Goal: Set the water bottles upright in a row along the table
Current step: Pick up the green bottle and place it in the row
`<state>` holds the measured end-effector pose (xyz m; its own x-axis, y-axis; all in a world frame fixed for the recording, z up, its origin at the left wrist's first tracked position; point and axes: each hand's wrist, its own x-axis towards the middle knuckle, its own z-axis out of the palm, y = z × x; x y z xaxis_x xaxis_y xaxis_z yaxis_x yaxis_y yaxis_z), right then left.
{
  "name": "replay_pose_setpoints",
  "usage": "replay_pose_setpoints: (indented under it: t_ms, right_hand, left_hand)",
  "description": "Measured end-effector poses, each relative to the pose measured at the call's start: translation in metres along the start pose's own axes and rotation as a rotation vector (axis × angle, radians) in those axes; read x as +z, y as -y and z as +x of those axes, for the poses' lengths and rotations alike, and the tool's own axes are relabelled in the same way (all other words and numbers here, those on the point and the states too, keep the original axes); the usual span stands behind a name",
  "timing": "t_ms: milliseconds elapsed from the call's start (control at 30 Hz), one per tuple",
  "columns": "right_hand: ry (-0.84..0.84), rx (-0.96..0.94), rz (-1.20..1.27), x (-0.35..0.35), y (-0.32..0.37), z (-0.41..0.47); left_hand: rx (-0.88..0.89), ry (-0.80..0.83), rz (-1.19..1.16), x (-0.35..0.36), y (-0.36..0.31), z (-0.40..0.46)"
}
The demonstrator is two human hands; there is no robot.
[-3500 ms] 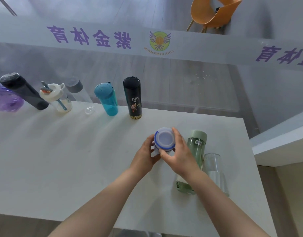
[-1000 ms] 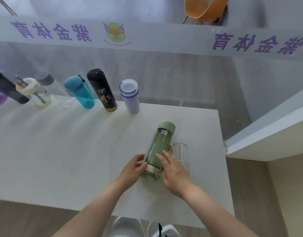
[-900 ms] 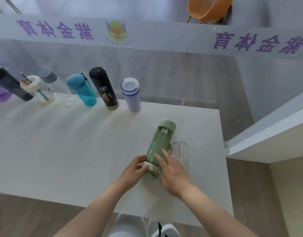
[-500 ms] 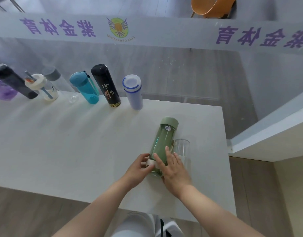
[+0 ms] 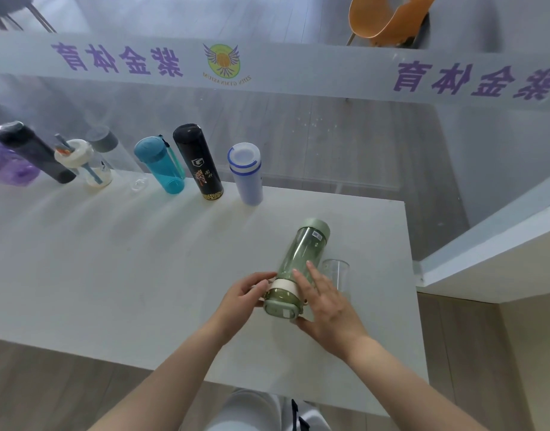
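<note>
A green see-through bottle (image 5: 301,259) is tilted, its near end raised off the white table (image 5: 112,259) between both hands. My left hand (image 5: 245,293) grips that near end from the left. My right hand (image 5: 326,300) holds it from the right, fingers along its side and thumb underneath. A clear glass bottle (image 5: 337,273) lies just right of it, partly hidden by my right hand. Along the far edge stand several bottles upright: white-and-blue (image 5: 245,172), black (image 5: 199,161), teal (image 5: 160,164), clear with a grey cap (image 5: 112,150), a white-lidded cup (image 5: 84,164), dark grey (image 5: 34,152) and purple (image 5: 6,163).
A glass wall with a printed band (image 5: 267,70) runs right behind the row. The table's right edge (image 5: 413,290) is close to the clear bottle. An orange chair (image 5: 388,17) sits beyond the glass. A white ledge (image 5: 497,250) lies to the right.
The white-and-blue bottle went from my hands to the far row. Both hands then took the lying green bottle, and its near end has now come up off the table.
</note>
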<state>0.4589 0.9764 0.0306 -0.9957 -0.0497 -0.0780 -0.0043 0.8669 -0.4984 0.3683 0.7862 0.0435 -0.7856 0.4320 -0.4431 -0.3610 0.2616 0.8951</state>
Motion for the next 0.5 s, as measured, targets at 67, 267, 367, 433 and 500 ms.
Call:
replay_pose_setpoints:
  t_ms: [67, 267, 367, 433, 500]
  right_hand:
    - [-0.025, 0.032, 0.062, -0.008, 0.001, 0.000]
    - [-0.097, 0.082, 0.184, -0.037, 0.000, 0.006]
    - [-0.158, 0.078, 0.258, -0.054, 0.000, 0.013]
    - [-0.200, 0.082, 0.335, -0.064, 0.000, 0.019]
    - [-0.228, 0.108, 0.432, -0.074, -0.001, 0.027]
  left_hand:
    - [0.026, -0.011, -0.022, 0.001, -0.011, -0.001]
    - [0.145, -0.025, -0.046, 0.008, -0.045, 0.004]
    - [0.210, -0.047, -0.048, 0.012, -0.060, 0.010]
    - [0.244, -0.049, -0.030, 0.013, -0.069, 0.016]
    - [0.275, -0.027, -0.008, 0.015, -0.076, 0.024]
